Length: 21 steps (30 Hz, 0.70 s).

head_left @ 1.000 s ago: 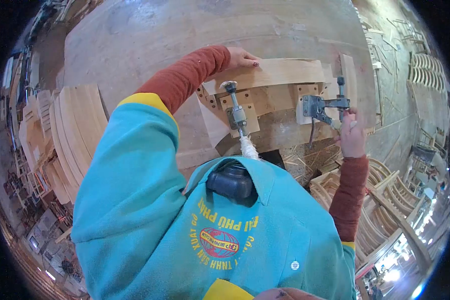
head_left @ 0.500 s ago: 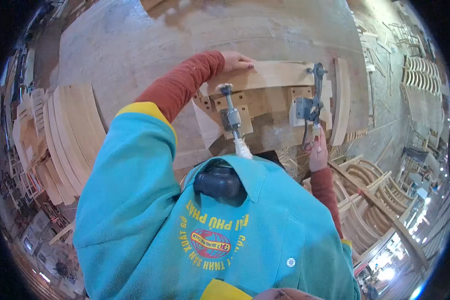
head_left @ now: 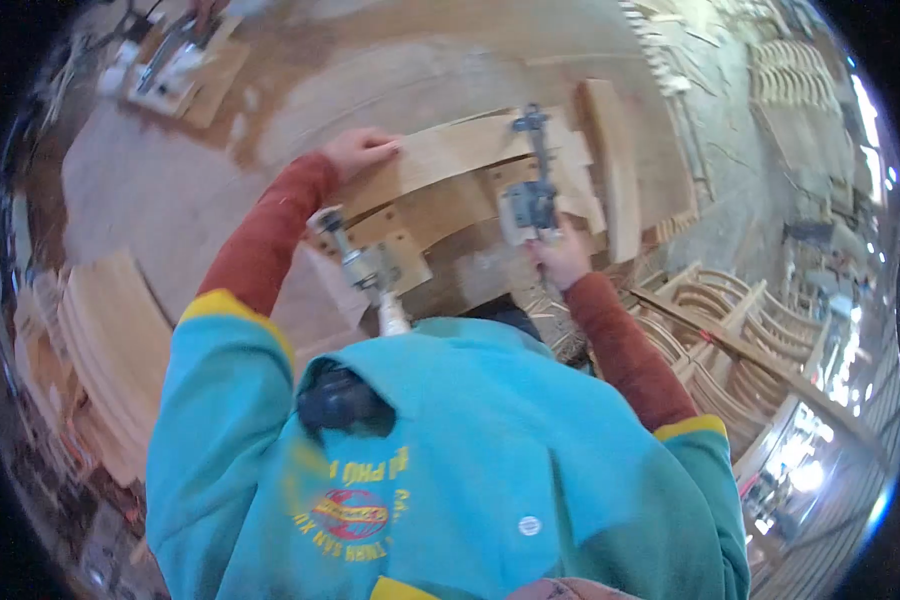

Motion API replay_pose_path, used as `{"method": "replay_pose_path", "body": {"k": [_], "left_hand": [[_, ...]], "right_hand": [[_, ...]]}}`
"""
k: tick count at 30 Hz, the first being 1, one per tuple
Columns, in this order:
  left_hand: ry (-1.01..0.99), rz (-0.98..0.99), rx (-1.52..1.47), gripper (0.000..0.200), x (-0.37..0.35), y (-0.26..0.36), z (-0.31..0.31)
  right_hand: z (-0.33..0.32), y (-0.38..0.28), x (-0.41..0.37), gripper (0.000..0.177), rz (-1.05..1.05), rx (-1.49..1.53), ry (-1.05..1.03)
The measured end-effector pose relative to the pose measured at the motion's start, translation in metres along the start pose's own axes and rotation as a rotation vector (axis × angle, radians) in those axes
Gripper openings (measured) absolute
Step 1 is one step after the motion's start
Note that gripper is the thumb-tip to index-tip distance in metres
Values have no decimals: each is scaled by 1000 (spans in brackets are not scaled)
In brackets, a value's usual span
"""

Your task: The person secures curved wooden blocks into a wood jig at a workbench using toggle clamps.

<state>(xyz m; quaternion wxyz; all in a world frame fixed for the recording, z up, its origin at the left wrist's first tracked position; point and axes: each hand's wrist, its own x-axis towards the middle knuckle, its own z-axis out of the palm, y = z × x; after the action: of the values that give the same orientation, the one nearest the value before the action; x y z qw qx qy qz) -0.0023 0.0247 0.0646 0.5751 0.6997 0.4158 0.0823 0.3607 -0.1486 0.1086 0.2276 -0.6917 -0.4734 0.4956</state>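
Note:
A curved wooden board (head_left: 448, 152) lies across a wooden jig (head_left: 445, 208) on the bench. My left hand (head_left: 363, 152) grips the board's left end, fingers together along its far edge. At the board's right end stands a metal toggle clamp (head_left: 533, 200), its arm reaching over the wood. My right hand (head_left: 564, 252) is closed at the near end of this clamp, around its handle, which the fingers mostly hide. A second toggle clamp (head_left: 362, 265) with a white-wrapped handle sits left on the jig, its tip short of the board.
Right of the jig lies a loose wooden strip (head_left: 610, 170). Curved boards are stacked (head_left: 110, 345) at the left. Curved wooden frames (head_left: 720, 330) stand low on the right. Another person's hand (head_left: 206, 12) shows at the far left, beside a board with tools (head_left: 185, 75).
The view has turned and shifted, so the jig appears further left. My right hand has come closer to the right clamp's body. My left hand stays at the board's left end.

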Motion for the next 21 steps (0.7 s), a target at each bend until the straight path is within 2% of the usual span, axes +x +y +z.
{"method": "replay_pose_path", "body": {"k": [1, 3, 5, 7, 9, 10, 11, 12, 14, 16, 19, 21], "left_hand": [[44, 5, 37, 43, -4, 5, 0], [175, 137, 182, 35, -5, -3, -4], [570, 213, -395, 29, -8, -39, 2], [1037, 32, -611, 31, -57, 44, 0], [1136, -20, -629, 34, -119, 74, 18], [1051, -77, -637, 35, -145, 77, 35], [1015, -337, -869, 34, -162, 121, 59], [832, -540, -864, 35, -177, 117, 81], [535, -590, -1016, 35, -200, 73, 151], [477, -662, -1136, 44, -179, 158, 166], [459, -361, -1178, 59, -190, 113, 208], [529, -474, -1081, 62, -183, 96, 223]], "right_hand": [[3, 5, 3, 71, 4, -108, 59], [7, 4, 4, 71, 39, -228, 107], [4, -3, 6, 71, 68, -195, 74], [2, -11, 2, 71, 70, -156, 59], [0, -24, -4, 70, 58, -153, 56], [0, -20, 0, 71, 55, -105, 34], [1, -12, 2, 71, 57, -58, 11], [2, -8, 3, 71, 61, -13, -15], [-1, -7, 5, 72, 25, -31, -47], [-2, -3, 5, 72, -6, -40, -69], [-1, 3, 8, 72, -55, -31, -71], [0, 2, 10, 72, -95, -17, -71]]}}
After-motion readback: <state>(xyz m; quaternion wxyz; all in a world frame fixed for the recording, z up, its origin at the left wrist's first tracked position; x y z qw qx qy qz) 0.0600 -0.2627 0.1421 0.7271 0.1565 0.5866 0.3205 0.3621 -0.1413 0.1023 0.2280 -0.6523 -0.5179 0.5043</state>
